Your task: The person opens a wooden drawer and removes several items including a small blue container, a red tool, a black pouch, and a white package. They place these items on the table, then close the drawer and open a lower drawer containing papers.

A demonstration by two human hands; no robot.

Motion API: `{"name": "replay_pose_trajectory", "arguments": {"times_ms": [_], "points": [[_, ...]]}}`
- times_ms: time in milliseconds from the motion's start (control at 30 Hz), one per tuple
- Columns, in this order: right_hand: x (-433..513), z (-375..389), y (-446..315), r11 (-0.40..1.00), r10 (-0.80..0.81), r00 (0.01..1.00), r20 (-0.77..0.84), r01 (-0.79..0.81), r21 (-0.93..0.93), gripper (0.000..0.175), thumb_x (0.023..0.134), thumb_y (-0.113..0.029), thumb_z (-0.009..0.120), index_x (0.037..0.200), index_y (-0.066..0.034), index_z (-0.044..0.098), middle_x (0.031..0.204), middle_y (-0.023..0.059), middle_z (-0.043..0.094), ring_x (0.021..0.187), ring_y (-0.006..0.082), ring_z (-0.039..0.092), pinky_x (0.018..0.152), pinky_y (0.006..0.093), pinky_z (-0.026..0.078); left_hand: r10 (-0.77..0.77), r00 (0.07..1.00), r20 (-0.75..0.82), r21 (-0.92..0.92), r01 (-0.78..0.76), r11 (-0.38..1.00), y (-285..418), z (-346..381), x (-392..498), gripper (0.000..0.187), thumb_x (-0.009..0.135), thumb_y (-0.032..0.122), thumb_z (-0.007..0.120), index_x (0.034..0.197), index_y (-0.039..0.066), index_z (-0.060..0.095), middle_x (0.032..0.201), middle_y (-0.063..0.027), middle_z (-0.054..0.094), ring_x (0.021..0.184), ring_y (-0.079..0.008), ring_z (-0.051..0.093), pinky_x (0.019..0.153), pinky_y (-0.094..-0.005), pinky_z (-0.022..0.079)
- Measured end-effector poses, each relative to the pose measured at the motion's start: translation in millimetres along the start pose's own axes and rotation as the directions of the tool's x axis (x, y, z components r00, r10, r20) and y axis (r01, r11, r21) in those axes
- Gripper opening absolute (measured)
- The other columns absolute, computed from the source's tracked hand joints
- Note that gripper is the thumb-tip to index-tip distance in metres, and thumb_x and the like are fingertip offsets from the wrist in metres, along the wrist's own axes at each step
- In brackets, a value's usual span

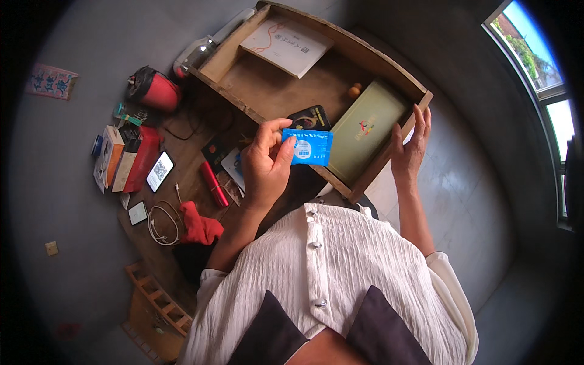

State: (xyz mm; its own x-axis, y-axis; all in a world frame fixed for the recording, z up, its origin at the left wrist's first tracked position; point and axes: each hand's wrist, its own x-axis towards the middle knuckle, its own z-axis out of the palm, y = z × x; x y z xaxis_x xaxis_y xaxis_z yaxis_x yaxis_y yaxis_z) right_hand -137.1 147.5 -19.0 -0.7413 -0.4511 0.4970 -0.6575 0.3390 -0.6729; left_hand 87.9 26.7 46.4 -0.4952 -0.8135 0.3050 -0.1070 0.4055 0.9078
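My left hand (269, 164) holds a small blue sachet (315, 148) between thumb and fingers, above the near edge of a wooden drawer (360, 185). My right hand (410, 141) rests on the drawer's right side wall, with the fingers over its rim. Inside the drawer, a long pale green box (369, 130) with a printed emblem lies along that side. A white book or flat box (287, 45) lies near the far left corner. Small orange-brown balls (354, 91) sit beside the green box. A black packet or tin (310, 117) lies behind the sachet.
Left on the wooden table are a smartphone (160, 171), a red cylinder (213, 184), a coiled white cable (163, 223), a red cloth (200, 224), upright books and boxes (127, 164), and a red container with a black cover (157, 93). A wooden chair (157, 315) stands at lower left.
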Motion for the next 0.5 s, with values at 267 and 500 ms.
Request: {"name": "replay_pose_trajectory", "arguments": {"times_ms": [267,500], "points": [[-29,10,-88,0.260,-0.082,0.404,0.911,-0.874,0.411,0.029,0.084,-0.020,0.070,0.107,-0.0049,0.061,0.097,0.0032,0.064,0.091,0.0118,0.060,0.081,0.0273,0.049,0.028,0.999,0.042,0.003,-0.028,1.000,17,9,1,0.021,0.084,0.004,0.063,0.104,0.003,0.056,0.070,-0.0048,0.061,0.062,-0.0074,0.057,0.058,-0.0225,0.046],[-37,22,-94,0.122,-0.073,0.494,0.866,-0.858,0.500,0.021,0.086,-0.019,0.067,0.101,-0.0050,0.062,0.092,0.0010,0.064,0.086,0.0088,0.060,0.077,0.0255,0.051,-0.176,0.966,0.192,-0.313,0.230,0.922,-2,3,-13,0.012,0.088,0.014,0.062,0.090,0.004,0.056,0.074,0.0031,0.058,0.065,-0.0029,0.052,0.057,-0.0186,0.044]]}}
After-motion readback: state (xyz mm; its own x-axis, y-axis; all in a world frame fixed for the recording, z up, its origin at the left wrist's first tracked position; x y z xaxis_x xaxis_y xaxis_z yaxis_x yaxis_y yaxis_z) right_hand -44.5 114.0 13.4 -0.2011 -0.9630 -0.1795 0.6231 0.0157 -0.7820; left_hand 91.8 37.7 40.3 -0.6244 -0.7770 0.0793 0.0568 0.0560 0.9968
